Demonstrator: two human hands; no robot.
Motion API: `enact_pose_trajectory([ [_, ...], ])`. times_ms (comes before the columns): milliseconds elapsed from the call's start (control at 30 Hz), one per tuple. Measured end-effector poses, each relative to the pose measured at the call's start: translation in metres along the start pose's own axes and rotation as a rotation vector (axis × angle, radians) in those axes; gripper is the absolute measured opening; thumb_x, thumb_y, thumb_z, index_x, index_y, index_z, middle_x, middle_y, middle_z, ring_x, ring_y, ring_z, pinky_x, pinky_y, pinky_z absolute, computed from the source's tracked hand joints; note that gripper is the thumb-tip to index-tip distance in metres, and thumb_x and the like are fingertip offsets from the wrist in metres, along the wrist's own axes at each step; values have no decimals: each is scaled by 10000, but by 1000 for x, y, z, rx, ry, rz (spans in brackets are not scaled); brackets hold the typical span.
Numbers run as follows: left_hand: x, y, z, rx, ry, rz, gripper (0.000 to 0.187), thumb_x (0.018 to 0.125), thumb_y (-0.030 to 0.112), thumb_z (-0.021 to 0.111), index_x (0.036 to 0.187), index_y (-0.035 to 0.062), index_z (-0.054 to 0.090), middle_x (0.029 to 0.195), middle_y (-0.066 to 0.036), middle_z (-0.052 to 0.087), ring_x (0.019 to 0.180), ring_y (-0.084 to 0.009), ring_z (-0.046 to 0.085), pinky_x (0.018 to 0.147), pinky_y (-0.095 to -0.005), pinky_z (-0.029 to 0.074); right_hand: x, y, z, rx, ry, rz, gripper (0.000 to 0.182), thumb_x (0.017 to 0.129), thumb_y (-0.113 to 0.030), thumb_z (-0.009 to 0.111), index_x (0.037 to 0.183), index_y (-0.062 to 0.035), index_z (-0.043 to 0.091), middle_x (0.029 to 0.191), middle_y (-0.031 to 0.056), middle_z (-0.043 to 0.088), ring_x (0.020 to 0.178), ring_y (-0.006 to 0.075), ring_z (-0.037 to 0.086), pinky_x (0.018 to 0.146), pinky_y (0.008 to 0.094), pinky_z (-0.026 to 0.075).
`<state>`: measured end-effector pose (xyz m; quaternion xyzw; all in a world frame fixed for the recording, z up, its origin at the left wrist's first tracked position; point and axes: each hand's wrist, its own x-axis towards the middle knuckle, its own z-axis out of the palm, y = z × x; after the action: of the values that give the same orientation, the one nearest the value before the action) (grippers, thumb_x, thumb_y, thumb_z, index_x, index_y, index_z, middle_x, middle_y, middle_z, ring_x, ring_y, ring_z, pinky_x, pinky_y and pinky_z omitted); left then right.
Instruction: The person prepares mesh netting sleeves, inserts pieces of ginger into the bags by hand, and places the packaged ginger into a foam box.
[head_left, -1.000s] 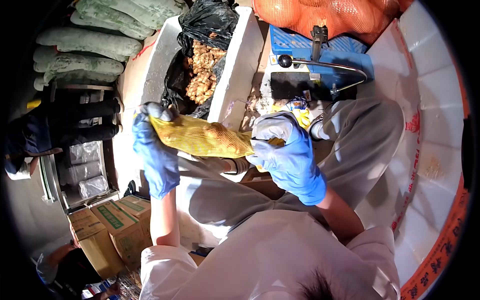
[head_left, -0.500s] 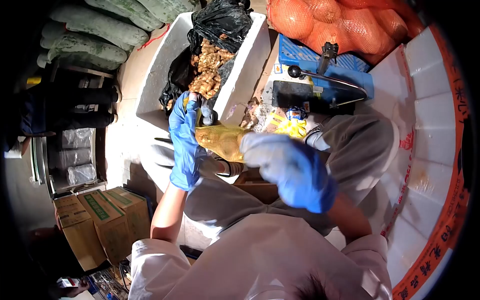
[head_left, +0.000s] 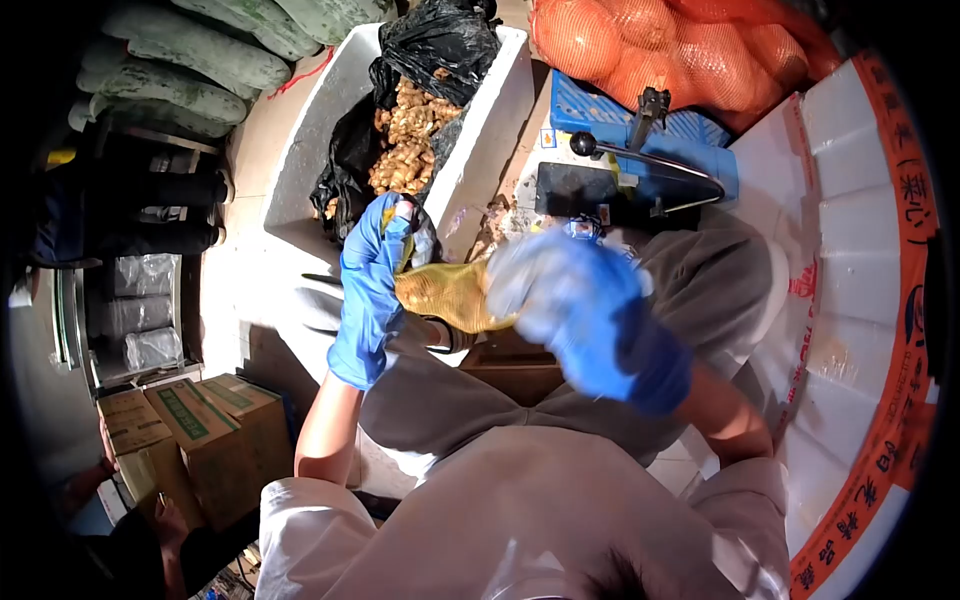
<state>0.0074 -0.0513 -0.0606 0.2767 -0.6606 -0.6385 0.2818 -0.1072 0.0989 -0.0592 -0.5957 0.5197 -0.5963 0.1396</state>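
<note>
My left hand (head_left: 368, 295), in a blue glove, is closed on one end of a yellow mesh bag (head_left: 440, 297). The bag stretches sideways above my lap and something light brown shows through its netting; I cannot make out exactly what. At the bag's other end is my right hand (head_left: 590, 320), also gloved in blue, smeared by motion but with its fingers curled around the netting. Just beyond my left hand, pieces of ginger (head_left: 403, 165) lie in black plastic (head_left: 440, 50) inside a white foam box (head_left: 487, 130).
A blue device with a black-knobbed lever (head_left: 665, 165) stands front right. Behind it are orange net sacks (head_left: 650, 45) of large round produce. White foam boxes (head_left: 850, 260) line the right. Wax gourds (head_left: 180, 65) lie far left; another person's hand (head_left: 170, 525) is by cartons (head_left: 200, 430).
My right hand has shifted slightly right and down, now covering the yellow netting on the floor. The mesh bag stays between both hands. Another person's arms have appeared by the cartons.
</note>
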Motion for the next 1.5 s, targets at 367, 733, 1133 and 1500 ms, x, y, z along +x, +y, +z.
enact_pose_trajectory([
  [367,-3,28,9,-240,129,287,245,884,244,375,721,70,432,590,-1,417,445,-75,370,452,-207,326,-18,28,5,22,107,130,112,696,-32,572,708,-11,462,834,111,488,807,249,481,711,306,387],
  [733,-2,45,10,-55,413,432,270,874,278,408,749,54,491,611,-11,460,513,-86,417,507,-214,376,-5,22,35,-137,92,14,480,638,-322,667,1010,-66,504,953,92,472,870,240,491,737,321,410],
  [1133,0,4,-6,45,376,261,243,872,238,426,730,52,490,612,7,486,517,-60,420,509,-197,348,2,45,29,-553,75,-159,69,703,-129,530,765,-98,531,872,41,476,778,211,469,618,318,422],
  [1500,12,-16,-7,-5,425,175,152,861,155,457,739,68,484,594,70,413,487,-33,307,456,-177,269,24,41,10,-533,-58,-355,97,622,-62,594,710,-48,555,795,75,557,771,249,533,654,333,454],
])
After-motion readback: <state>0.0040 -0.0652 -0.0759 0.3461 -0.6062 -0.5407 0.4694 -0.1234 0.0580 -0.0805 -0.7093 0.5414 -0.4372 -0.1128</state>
